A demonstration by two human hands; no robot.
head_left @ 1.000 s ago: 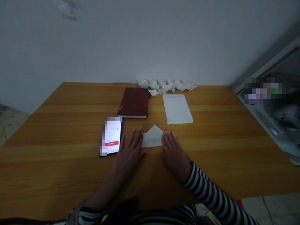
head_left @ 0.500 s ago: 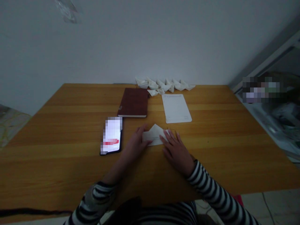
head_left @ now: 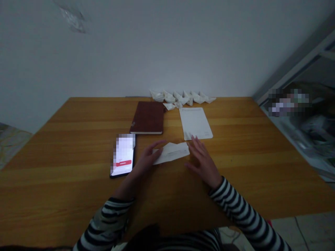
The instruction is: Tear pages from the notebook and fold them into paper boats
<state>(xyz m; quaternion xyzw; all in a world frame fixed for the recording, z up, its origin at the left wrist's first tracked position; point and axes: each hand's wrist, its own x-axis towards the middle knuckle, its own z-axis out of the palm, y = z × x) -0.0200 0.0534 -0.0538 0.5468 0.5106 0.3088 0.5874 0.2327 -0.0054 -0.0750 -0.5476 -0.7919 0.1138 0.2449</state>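
Note:
A folded piece of white paper lies slightly slanted between my hands, its upper edge rising to a low blunt peak. My left hand grips its left end, thumb on top and fingers behind. At the paper's right end, my right hand is open, fingers stretched and thumb apart; whether a fingertip touches the paper I cannot tell. Beyond it lies a flat white sheet with faint ruled lines.
A brown notebook and a lit phone lie on the left of the wooden table. Several folded paper boats line the back edge by the wall. Blurred items stand beyond the table's right side.
The paper has tilted and its peak looks lower. My right hand has lifted off its face and opened at the right end. My left hand has shifted slightly left, still holding the paper.

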